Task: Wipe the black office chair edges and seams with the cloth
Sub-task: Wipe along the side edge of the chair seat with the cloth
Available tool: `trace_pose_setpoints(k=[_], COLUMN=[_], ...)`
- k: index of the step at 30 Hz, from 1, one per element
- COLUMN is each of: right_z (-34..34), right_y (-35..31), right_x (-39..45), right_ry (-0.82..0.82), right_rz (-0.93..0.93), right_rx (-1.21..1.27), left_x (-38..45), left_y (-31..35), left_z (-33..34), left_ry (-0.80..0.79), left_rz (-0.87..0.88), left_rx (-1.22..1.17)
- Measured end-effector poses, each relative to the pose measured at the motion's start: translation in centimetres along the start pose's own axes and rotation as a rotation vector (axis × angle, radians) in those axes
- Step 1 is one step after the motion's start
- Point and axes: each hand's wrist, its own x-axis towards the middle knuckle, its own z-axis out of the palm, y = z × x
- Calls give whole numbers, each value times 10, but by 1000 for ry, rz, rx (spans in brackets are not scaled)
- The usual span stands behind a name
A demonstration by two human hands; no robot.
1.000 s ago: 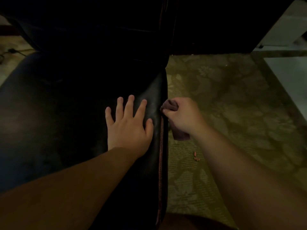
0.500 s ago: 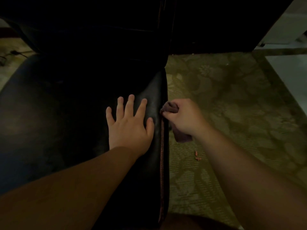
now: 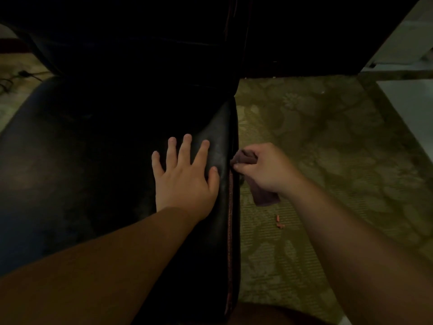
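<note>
The left hand (image 3: 185, 177) lies flat, fingers spread, on the black chair seat (image 3: 93, 160). Just beside it, the right hand (image 3: 264, 170) presses a bunched cloth (image 3: 243, 157) against the seat's edge seam (image 3: 230, 207).

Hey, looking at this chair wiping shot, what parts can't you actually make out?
Head view only:
- Chair backrest: lost in darkness, no seams readable.
- Cloth: its middle is hidden inside the right hand.
- Seat under the flat left hand: covered.
- Orange bits on the carpet: too small to identify.
- Seat front: cut off by the bottom edge.
</note>
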Motion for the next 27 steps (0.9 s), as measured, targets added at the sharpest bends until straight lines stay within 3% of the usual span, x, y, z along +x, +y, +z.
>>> trace_pose_setpoints(k=[4, 7, 11, 15, 18, 21, 25, 27], right_z=[3, 2, 4, 2, 6, 1, 5, 3], right_y=[1, 0, -2, -4, -6, -8, -7, -8], right_x=[0, -1, -5, -6, -6, -7, -9, -9], right_ry=[67, -17, 54, -13, 104, -11, 90, 24], right_rz=[-6, 15, 12, 16, 18, 23, 10, 17], right_rx=[3, -4, -20, -54, -48, -64, -31, -51], left_x=[0, 1, 2, 2, 2, 2, 2, 2], left_y=[0, 2, 2, 3, 3, 3, 2, 3], left_z=[-1, 0, 1, -1, 0, 0, 0, 0], left_ry=[-3, 2, 5, 9, 7, 3, 0, 6], left_rz=[-3, -10, -17, -22, -25, -22, -20, -26], left_rx=[0, 2, 8, 2, 0, 3, -2, 0])
